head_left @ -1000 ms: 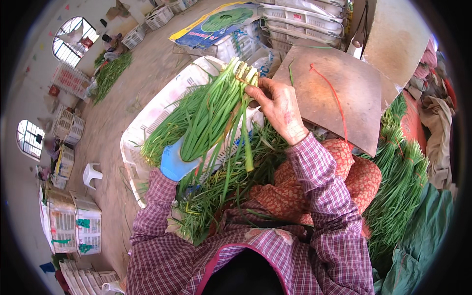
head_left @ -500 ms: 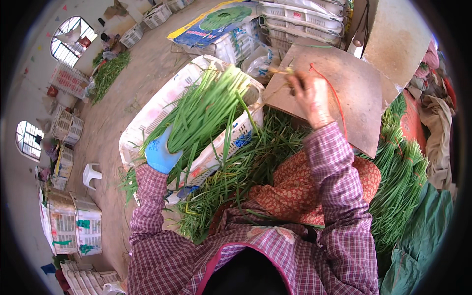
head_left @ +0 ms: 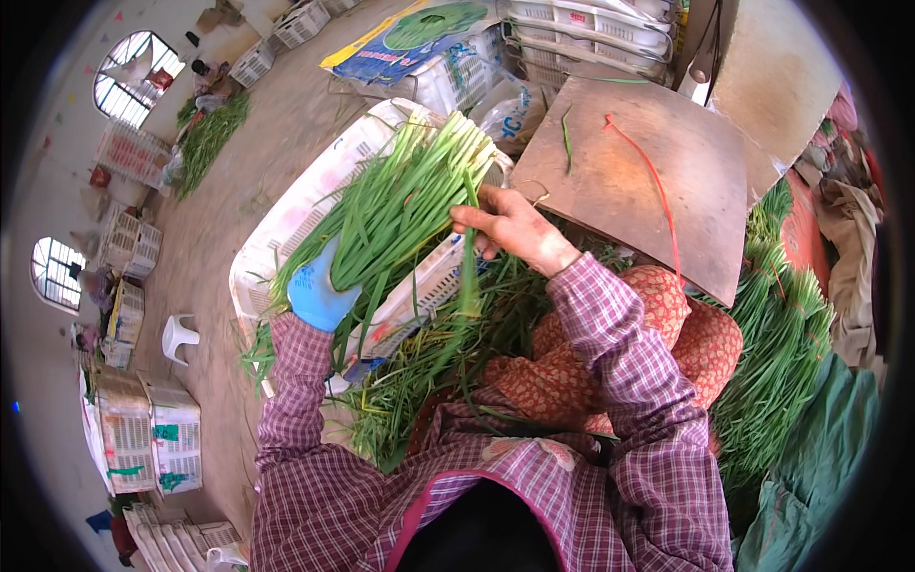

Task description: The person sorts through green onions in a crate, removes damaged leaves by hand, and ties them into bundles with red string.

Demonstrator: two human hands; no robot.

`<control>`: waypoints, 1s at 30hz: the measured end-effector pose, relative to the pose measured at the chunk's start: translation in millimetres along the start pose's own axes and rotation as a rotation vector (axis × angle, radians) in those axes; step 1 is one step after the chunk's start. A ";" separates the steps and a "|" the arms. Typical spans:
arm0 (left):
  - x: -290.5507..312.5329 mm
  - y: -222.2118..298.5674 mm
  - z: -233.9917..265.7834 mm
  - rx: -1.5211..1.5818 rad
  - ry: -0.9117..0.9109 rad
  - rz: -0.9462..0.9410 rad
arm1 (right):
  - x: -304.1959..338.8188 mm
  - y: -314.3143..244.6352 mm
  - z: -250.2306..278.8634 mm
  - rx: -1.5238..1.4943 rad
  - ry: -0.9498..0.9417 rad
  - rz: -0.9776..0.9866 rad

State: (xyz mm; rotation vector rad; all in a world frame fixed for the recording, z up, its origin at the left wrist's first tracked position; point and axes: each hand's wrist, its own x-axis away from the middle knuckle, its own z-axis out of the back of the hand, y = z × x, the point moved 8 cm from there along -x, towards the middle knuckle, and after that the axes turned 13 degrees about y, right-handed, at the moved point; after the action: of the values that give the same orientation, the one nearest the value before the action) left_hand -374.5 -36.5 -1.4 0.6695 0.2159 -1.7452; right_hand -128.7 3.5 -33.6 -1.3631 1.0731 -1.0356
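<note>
A thick bunch of garlic chives [head_left: 405, 205], pale at the stem ends, lies slanted over a white plastic crate [head_left: 276, 224]. My left hand [head_left: 325, 289], in a blue glove, is wrapped round its leafy lower part. At the bunch's right side, my bare right hand [head_left: 515, 229] pinches a few loose chive leaves [head_left: 469, 272] that hang down. Behind that hand a brown board [head_left: 639, 172] carries a red tie [head_left: 651, 176] and one stray green leaf [head_left: 567, 138]. Below the crate spreads a heap of loose chives [head_left: 419, 381].
Tied chive bundles [head_left: 772, 353] lie at the right beside a green cloth [head_left: 810, 467]. Stacked white crates [head_left: 586, 38] stand at the back, near a printed sack [head_left: 419, 38]. A white stool [head_left: 178, 338] is on the floor at left; a person [head_left: 212, 81] sits far off.
My right hand has come from over the board down and left to the bunch, where it now grips loose leaves. A stray leaf now shows on the board. The left hand keeps its hold.
</note>
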 end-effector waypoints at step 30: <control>14.0 -0.2 -9.0 -0.396 -0.088 -0.122 | -5.6 -48.3 -32.6 1.040 0.112 0.791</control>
State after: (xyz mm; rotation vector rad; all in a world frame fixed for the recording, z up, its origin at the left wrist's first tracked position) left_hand -373.8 -43.7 -16.4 0.2959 0.5340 -1.7741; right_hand -159.2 3.3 16.4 -0.0164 0.8145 -0.8388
